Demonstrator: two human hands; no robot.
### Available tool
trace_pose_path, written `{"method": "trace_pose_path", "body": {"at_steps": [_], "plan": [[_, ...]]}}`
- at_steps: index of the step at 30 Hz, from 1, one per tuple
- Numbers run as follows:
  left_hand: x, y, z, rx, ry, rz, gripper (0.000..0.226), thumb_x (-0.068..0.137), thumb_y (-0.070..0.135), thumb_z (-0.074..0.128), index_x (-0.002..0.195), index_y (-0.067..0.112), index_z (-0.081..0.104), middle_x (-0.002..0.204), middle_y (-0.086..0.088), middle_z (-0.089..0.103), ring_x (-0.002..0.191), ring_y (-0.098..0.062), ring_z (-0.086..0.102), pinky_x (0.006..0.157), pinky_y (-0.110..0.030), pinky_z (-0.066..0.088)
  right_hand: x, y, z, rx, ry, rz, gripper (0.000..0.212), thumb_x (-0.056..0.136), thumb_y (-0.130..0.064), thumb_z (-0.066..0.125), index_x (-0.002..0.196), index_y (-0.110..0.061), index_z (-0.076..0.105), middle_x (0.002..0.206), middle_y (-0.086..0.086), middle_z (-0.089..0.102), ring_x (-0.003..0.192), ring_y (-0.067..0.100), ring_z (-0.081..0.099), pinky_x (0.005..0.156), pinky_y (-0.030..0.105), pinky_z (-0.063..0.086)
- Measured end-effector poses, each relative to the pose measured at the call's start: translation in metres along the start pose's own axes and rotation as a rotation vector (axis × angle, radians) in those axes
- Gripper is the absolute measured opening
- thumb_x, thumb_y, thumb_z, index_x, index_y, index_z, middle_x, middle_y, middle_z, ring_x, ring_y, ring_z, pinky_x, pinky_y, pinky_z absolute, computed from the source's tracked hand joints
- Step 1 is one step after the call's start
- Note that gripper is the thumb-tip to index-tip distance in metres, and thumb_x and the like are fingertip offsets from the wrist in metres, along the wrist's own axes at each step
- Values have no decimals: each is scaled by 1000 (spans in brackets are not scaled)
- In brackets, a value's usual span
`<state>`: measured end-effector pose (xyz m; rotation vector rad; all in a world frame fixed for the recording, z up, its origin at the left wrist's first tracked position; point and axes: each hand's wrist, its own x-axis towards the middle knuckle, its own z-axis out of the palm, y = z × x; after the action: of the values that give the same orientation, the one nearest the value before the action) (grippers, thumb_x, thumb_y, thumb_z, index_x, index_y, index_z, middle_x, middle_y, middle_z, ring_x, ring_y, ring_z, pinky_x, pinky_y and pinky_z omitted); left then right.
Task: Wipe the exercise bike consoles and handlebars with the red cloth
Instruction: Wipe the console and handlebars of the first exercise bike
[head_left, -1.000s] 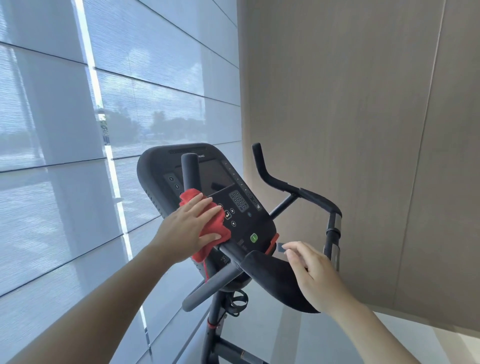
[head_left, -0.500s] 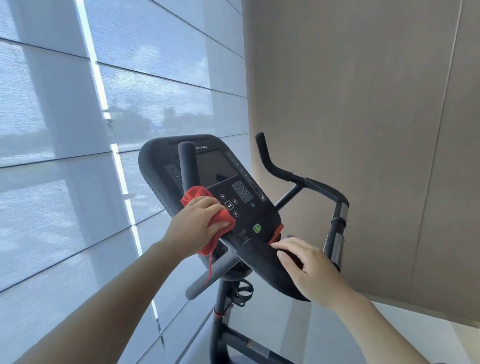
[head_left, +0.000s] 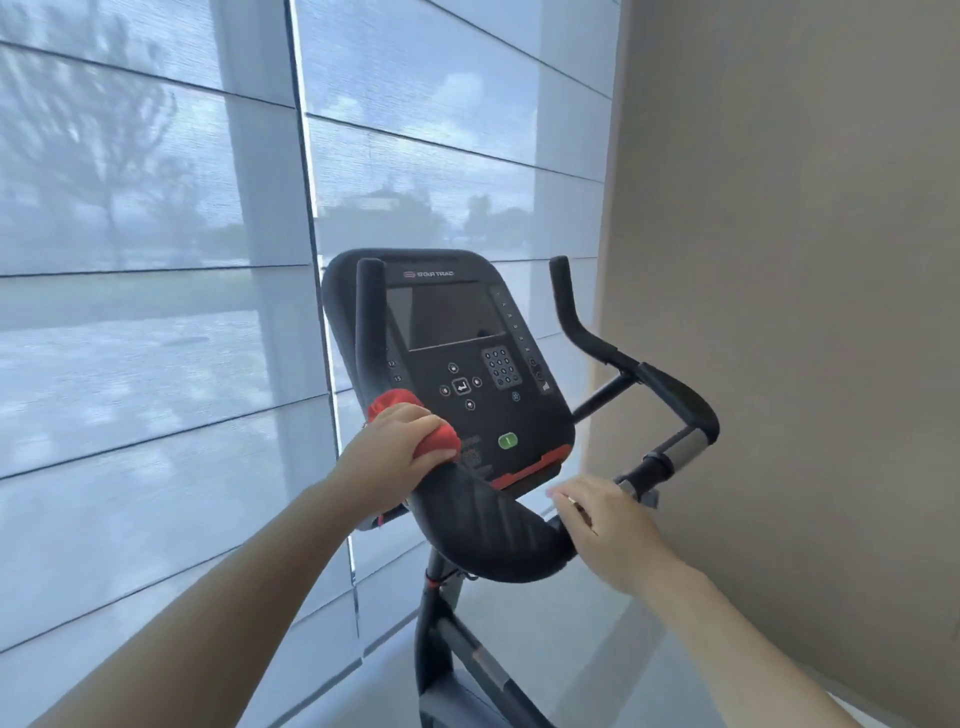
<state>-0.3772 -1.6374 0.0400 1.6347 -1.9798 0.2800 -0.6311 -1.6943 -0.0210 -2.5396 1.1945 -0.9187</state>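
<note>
Head view. Left grip is closed around the red cloth, which is bunched against the base of the left handlebar, beside the console. Right grip has its fingers fairly straight. It rests on the padded front bar and holds nothing. The cloth is judged light, soft and compliant, and is best held wadded in the palm and wrapped round the tube.

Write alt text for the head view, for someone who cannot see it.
A person's left hand grips a red cloth at the base of the left handlebar of an exercise bike, beside the dark console. The right hand rests on the padded front bar. A shaded window is behind.
</note>
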Motion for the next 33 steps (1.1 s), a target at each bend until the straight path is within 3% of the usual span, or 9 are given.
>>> {"method": "trace_pose_path", "body": {"at_steps": [3, 11, 17, 23, 30, 33], "plan": [[-3, 8, -3, -10, -12, -67, 21, 90, 35, 54, 106, 24, 64, 115, 7, 57, 111, -14, 44, 97, -37, 38, 2, 17, 1, -36, -48, -45, 33, 95, -29, 32, 82, -14, 58, 85, -3, 61, 85, 15, 52, 83, 36, 44], [7, 14, 3, 11, -12, -107, 20, 89, 30, 58, 103, 19, 66, 107, 5, 59, 104, -14, 48, 91, -39, 41, 6, 39, 9, 63, 13, -142, 39, 90, -37, 26, 77, -21, 59, 77, -9, 59, 78, 9, 52, 81, 23, 42], [24, 7, 5, 31, -57, -92, 19, 88, 33, 58, 103, 22, 65, 105, 5, 61, 103, -16, 49, 91, -36, 40, 37, 42, 1, 161, -40, 26, 46, 94, -47, 32, 66, -26, 63, 71, -11, 64, 71, 5, 59, 69, 26, 48], [35, -1, 2, 46, -68, -103, 23, 90, 38, 54, 109, 27, 59, 106, 5, 58, 102, -16, 49, 92, -38, 40, 68, 42, 7, 195, -39, 30, 42, 96, -43, 34, 69, -30, 63, 81, -13, 67, 82, 5, 60, 76, 28, 48], [48, -9, -22, -33, 77, -122, 22, 90, 33, 53, 111, 28, 58, 104, 6, 58, 95, -11, 53, 83, -24, 43, 106, 35, 15, 274, -46, -36, 38, 95, -43, 35, 76, -32, 66, 85, -15, 66, 86, 1, 60, 75, 19, 45], [58, -14, -32, -26, 139, -125, 21, 90, 32, 54, 110, 26, 59, 102, 5, 59, 92, -12, 54, 81, -23, 43, 124, 35, 19, 304, -41, -65, 36, 95, -43, 35, 76, -33, 64, 81, -11, 68, 84, 6, 62, 76, 23, 48]]}}
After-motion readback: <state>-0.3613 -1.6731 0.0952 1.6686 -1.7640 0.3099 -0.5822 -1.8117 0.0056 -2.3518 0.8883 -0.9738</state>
